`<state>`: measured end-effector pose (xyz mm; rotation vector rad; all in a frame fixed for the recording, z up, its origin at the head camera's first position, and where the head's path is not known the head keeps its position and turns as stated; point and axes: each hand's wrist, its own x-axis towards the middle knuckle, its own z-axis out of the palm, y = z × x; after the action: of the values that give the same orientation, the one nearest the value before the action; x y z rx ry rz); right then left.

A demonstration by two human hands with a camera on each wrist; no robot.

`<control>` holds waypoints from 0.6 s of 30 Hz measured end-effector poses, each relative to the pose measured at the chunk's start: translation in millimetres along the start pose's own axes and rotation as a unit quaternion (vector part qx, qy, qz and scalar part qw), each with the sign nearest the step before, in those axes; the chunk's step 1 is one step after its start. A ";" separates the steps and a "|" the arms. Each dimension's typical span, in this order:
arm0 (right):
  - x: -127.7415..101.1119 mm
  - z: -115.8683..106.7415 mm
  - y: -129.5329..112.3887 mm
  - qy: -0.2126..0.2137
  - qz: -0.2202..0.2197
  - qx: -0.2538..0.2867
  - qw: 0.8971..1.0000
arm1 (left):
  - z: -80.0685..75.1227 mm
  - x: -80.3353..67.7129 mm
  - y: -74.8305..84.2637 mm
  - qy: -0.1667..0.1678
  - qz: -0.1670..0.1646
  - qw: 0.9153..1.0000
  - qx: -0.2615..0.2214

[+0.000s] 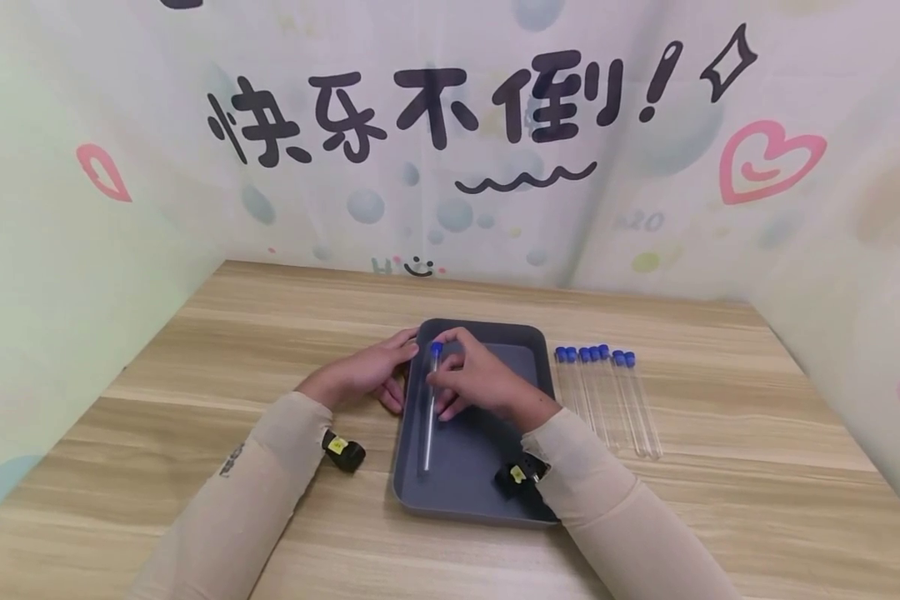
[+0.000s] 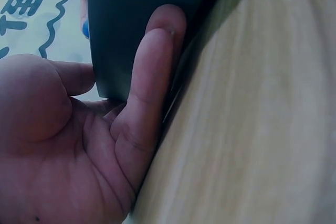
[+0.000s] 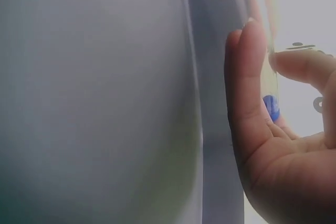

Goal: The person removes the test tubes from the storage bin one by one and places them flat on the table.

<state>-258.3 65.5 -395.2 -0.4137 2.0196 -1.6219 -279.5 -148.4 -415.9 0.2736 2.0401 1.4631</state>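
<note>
A shallow dark grey tray point(image 1: 480, 507) lies on the wooden table. My left hand point(image 1: 371, 372) holds its left side. In the left wrist view, straight fingers point(image 2: 149, 72) lie along the tray's outer wall point(image 2: 118, 35), with the thumb at the rim. My right hand point(image 1: 480, 379) reaches over the tray and pinches a clear test tube point(image 1: 430, 417) near its blue cap point(image 1: 437, 347). The tube runs lengthwise along the tray's left side, cap at the far end. In the right wrist view, the blue cap point(image 3: 271, 107) shows between thumb and fingers.
Several clear test tubes point(image 1: 596, 400) with blue caps lie side by side on the table point(image 1: 270, 333), right of the tray. A printed cloth point(image 1: 450, 200) hangs behind the table. Black wrist cameras point(image 1: 343, 451) sit on both forearms.
</note>
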 end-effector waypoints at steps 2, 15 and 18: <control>-0.4 0.1 -0.4 0.002 -0.001 0.004 1.000 | 0.6 0.5 -1.3 0.000 0.000 1.000 -0.002; -11.3 8.4 -16.5 -0.024 -0.043 0.033 0.998 | 1.7 1.8 -1.2 -0.003 0.004 1.000 -0.008; -14.4 9.8 -19.8 -0.034 -0.050 0.033 0.998 | 1.6 1.2 -2.1 0.000 0.001 1.000 -0.010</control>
<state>-242.5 60.5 -374.7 -0.5452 1.9160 -1.7057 -279.1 -147.3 -418.6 0.2678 2.0237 1.4850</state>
